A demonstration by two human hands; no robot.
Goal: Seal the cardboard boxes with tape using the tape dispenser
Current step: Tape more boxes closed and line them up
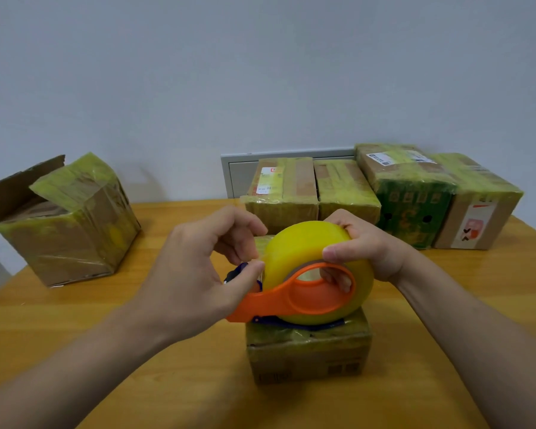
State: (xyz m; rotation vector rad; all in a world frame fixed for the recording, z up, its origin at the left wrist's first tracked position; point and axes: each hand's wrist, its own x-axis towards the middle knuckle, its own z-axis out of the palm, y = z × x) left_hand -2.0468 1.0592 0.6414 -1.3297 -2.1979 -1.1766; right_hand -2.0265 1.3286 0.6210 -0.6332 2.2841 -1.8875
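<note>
A small cardboard box [307, 354], wrapped in yellowish tape, sits on the wooden table [75, 320] right in front of me. On top of it lies an orange tape dispenser [291, 300] carrying a fat yellow tape roll [307, 243]. My right hand [362, 246] grips the roll, fingers hooked into its core and thumb on the near face. My left hand [198, 274] pinches the tape's free end at the roll's left edge, just above the dispenser's dark blade end.
An open box [65, 224] with raised flaps stands at the far left. Several taped boxes [381, 193] line the back right against the wall, in front of a grey panel [239, 171]. Bare tabletop lies to either side of the small box.
</note>
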